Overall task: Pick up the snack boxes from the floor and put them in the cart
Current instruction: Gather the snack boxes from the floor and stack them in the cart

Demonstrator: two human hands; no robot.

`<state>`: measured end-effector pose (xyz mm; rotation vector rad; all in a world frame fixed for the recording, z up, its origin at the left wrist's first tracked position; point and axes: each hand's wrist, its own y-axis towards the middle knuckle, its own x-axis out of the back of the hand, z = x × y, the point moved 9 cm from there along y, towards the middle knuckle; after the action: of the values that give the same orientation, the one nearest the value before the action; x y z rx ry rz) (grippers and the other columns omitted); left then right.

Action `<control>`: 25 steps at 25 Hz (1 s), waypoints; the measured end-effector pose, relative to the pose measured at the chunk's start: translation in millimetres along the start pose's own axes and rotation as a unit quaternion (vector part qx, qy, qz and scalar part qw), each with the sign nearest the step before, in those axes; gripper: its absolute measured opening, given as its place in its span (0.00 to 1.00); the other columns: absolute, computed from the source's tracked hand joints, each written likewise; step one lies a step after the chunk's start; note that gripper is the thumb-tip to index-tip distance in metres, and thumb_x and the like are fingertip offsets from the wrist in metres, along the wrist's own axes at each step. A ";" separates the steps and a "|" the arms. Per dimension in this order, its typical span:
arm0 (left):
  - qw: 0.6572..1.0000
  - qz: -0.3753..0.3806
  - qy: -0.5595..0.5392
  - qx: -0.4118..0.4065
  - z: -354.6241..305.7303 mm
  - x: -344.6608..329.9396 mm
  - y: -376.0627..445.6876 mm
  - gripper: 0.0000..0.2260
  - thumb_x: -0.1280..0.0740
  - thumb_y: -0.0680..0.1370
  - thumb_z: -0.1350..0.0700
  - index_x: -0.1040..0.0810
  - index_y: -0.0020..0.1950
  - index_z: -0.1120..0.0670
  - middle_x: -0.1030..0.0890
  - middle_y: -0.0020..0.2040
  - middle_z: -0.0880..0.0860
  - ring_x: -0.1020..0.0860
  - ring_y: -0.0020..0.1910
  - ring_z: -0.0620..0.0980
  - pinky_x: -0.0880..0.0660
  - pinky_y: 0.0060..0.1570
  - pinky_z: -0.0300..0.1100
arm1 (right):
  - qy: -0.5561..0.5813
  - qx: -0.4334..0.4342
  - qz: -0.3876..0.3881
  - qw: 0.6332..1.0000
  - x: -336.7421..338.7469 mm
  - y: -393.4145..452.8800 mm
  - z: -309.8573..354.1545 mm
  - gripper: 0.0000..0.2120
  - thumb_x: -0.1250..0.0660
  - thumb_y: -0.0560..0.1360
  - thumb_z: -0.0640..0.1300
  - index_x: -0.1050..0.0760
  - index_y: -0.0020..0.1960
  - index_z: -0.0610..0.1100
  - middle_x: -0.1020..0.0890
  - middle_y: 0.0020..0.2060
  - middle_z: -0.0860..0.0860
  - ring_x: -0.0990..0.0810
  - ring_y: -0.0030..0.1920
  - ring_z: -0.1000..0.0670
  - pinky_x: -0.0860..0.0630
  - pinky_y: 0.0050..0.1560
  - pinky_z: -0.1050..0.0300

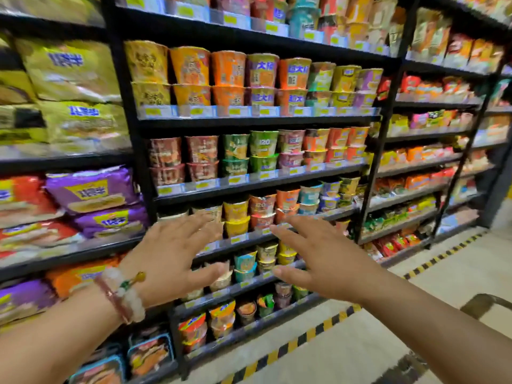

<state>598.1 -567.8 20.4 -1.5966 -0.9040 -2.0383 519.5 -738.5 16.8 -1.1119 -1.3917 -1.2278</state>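
Left hand (169, 261) with beaded bracelets, right hand (324, 261): we hold both flat, fingers spread, empty | snack boxes: none visible, floor lies below | dark metal cart handle (487, 303): nearer right hand

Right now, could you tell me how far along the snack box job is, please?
Nothing shows as done. Both the left hand and right hand are open and empty before the shelves. No snack boxes lie on the visible floor; only a dark metal bar, maybe the cart, shows at right.
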 end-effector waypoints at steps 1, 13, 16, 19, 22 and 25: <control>1.000 -0.001 -0.004 0.018 9.5 0.0 -9.1 0.54 0.76 0.57 0.22 0.45 0.76 0.41 0.44 0.77 0.45 0.44 0.75 0.49 0.48 0.71 0.49 | -0.004 0.026 0.000 1.000 -2.6 9.6 11.0 0.42 0.64 0.65 0.75 0.57 0.77 0.61 0.51 0.77 0.54 0.52 0.76 0.49 0.50 0.74 0.51; 0.955 0.077 0.044 0.284 124.5 8.1 -204.7 0.53 0.78 0.54 0.23 0.53 0.76 0.39 0.52 0.77 0.43 0.51 0.76 0.45 0.52 0.72 0.47 | 0.006 0.302 0.009 0.953 -9.3 79.9 224.6 0.48 0.67 0.60 0.79 0.58 0.77 0.60 0.53 0.78 0.53 0.55 0.76 0.49 0.57 0.74 0.51; 0.938 0.068 0.066 0.334 159.0 29.7 -275.4 0.49 0.71 0.59 0.21 0.50 0.76 0.39 0.48 0.77 0.43 0.48 0.75 0.45 0.50 0.72 0.47 | 0.015 0.371 -0.028 0.928 1.8 85.9 308.9 0.51 0.72 0.59 0.80 0.54 0.77 0.59 0.49 0.77 0.51 0.50 0.76 0.47 0.53 0.74 0.50; 0.917 0.071 0.091 0.382 193.1 54.8 -356.2 0.49 0.71 0.59 0.21 0.50 0.76 0.39 0.47 0.77 0.43 0.47 0.74 0.45 0.48 0.71 0.47 | 0.052 0.433 -0.044 0.899 13.1 80.2 403.8 0.49 0.72 0.60 0.77 0.53 0.77 0.59 0.47 0.77 0.51 0.49 0.76 0.47 0.53 0.74 0.51; 0.886 0.087 0.100 0.445 217.9 72.6 -439.3 0.53 0.77 0.54 0.22 0.53 0.76 0.39 0.49 0.77 0.42 0.49 0.75 0.44 0.49 0.71 0.45 | 0.074 0.496 -0.035 0.865 17.3 63.3 496.0 0.46 0.66 0.63 0.78 0.56 0.77 0.60 0.51 0.78 0.52 0.53 0.76 0.50 0.56 0.74 0.52; 0.856 0.092 0.104 0.498 233.8 86.6 -517.4 0.54 0.76 0.55 0.22 0.51 0.77 0.40 0.48 0.77 0.43 0.48 0.75 0.45 0.48 0.71 0.45 | 0.089 0.551 -0.030 0.829 20.1 37.2 578.0 0.40 0.62 0.68 0.74 0.56 0.77 0.59 0.52 0.77 0.54 0.54 0.76 0.52 0.57 0.74 0.53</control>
<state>398.9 -29.2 9.7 -0.8113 -1.3369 -1.1909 507.6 -159.1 9.2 -0.1254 -1.6180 -0.3534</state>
